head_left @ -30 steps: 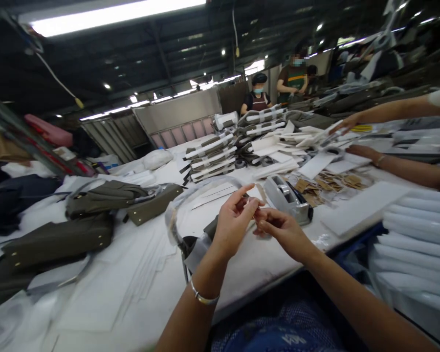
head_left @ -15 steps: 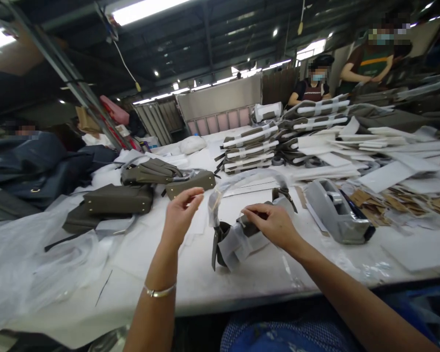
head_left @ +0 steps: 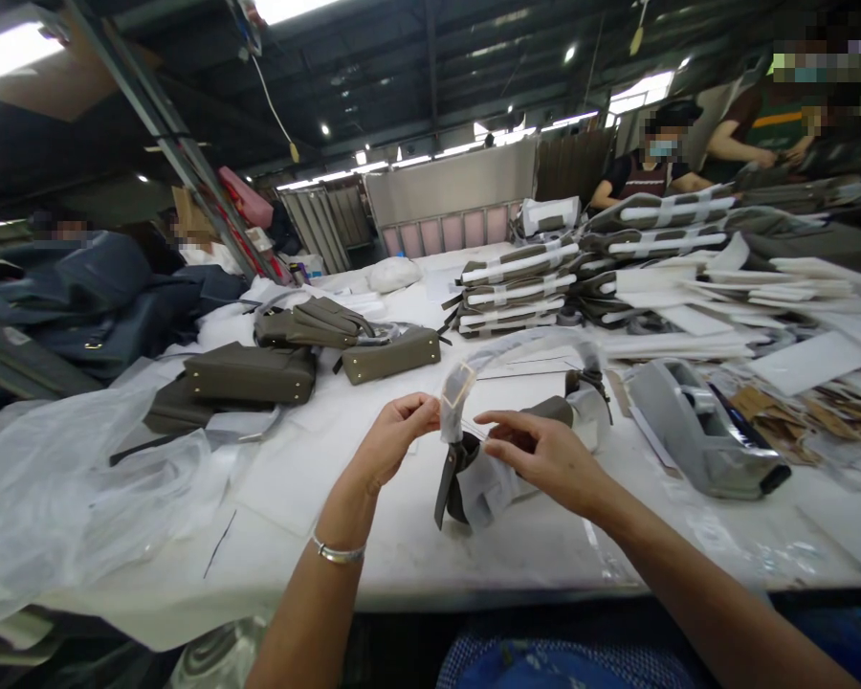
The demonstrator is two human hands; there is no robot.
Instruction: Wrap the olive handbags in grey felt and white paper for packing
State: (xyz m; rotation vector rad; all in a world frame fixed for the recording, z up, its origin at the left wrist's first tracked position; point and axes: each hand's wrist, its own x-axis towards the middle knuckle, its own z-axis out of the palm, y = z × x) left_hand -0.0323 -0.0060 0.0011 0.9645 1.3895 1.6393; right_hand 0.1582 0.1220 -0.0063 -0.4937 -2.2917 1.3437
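Note:
A small olive-brown handbag stands upright on the white table, partly wrapped in whitish translucent sheet. Its arched handle is covered in plastic wrap, and a tan diamond-shaped outline shows at the handle's left side. My left hand is closed in a pinch just left of the handle. Thin cord strands stretch across the handle's lower end between my two hands. To the right of it, above the bag, my right hand has its fingers curled at the cord's other end; its fingertips are partly hidden.
Right of the bag sits a grey tape dispenser. Wrapped bags are stacked behind, beside white sheets. More olive bags and clear plastic lie left. A co-worker is across the table, with another person further right.
My left hand has come in close to the handle's left end. My right hand has moved from the bag's top toward that same end, and thin strands now show between the hands.

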